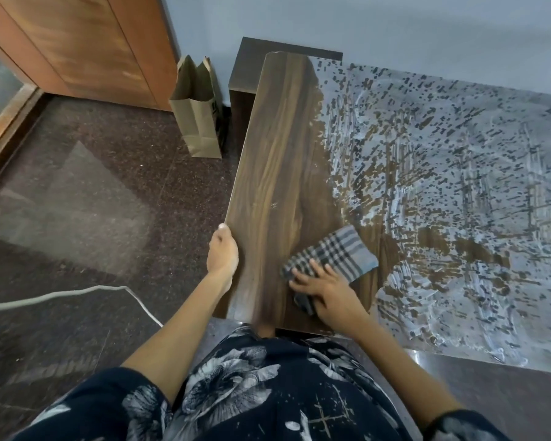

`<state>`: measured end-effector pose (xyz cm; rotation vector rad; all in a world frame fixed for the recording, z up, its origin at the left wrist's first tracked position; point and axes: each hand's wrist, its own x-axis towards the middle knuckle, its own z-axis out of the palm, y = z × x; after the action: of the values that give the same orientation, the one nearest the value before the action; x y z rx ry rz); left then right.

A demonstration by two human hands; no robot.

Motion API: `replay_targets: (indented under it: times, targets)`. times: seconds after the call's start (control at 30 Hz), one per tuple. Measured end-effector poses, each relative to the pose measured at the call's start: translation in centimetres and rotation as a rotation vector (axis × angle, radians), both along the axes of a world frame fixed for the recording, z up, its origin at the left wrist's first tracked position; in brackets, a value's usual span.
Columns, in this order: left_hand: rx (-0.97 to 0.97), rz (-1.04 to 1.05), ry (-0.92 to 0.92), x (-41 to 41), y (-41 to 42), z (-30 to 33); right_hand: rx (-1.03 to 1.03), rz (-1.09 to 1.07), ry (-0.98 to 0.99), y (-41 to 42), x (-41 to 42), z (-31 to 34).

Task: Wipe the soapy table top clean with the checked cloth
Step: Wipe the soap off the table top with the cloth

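Floor [102, 192] fills the left side, dark speckled stone w/ a pale light patch on it. Table top [277, 173] next: dark wood grain, long strip on its left side bare and clean, the rest to the right covered in white soapy film [442, 173] w/ streaks and dark specks running out to the far right edge. Wooden cabinet [86, 49] stands top left against the blue-grey wall [363, 23]. Brown paper bag [199, 109] sits upright on the floor betw. cabinet and table end, mouth open. White cable [77, 292] snakes across the floor near your left arm.

Checked cloth [334, 254] lies flat on the table at the boundary of clean wood and soap, near the edge closest to you. Your right hand [323, 289] is pressed palm-down on the cloth's near part, fingers spread over it, not bunching it. Your left hand [222, 251] curls over the table's left edge, gripping it, thumb on top.
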<state>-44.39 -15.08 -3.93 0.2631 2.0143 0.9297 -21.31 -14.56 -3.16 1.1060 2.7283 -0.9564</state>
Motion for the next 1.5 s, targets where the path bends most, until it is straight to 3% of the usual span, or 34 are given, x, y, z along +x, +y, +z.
replay_targets:
  times: [0.13, 0.23, 0.37, 0.5, 0.73, 0.9, 1.0, 1.17, 1.37, 1.5]
  targets:
    - [-0.035, -0.161, 0.324, 1.2, -0.3, -0.6, 0.018, 0.111, -0.052, -0.2, 4.4, -0.1]
    - [-0.021, -0.202, 0.532, 2.5, -0.3, -0.8, 0.069, 0.065, -0.104, 1.7, 6.3, 0.3]
    - [-0.019, -0.321, 0.668, 3.7, 0.2, -0.8, 0.127, -0.084, -0.164, 4.7, 3.4, 0.8]
    - [0.027, -0.437, 0.69, 4.9, 1.2, -0.5, 0.15, -0.115, -0.205, 4.9, -1.2, 0.9]
    - [0.027, -0.542, 0.669, 5.9, 2.3, -0.4, 0.084, 0.22, -0.207, 2.2, 3.0, 1.0]
    - [0.012, -0.57, 0.685, 5.8, 2.2, -0.4, 0.174, 0.11, -0.283, 6.3, 6.4, 1.2]
    - [-0.012, -0.611, 0.706, 5.8, 2.1, -0.6, 0.178, -0.036, -0.286, 10.6, 3.5, 1.0]
    - [-0.034, -0.643, 0.731, 5.7, 2.3, -0.6, 0.161, -0.059, -0.302, 13.0, -3.3, 0.2]
    - [-0.006, -0.652, 0.741, 5.5, 3.9, -0.5, 0.166, 0.102, -0.185, 7.9, -0.5, 1.1]
    - [0.011, -0.696, 0.751, 5.1, 5.5, -0.5, 0.07, -0.046, -0.043, 9.3, 3.0, 0.9]
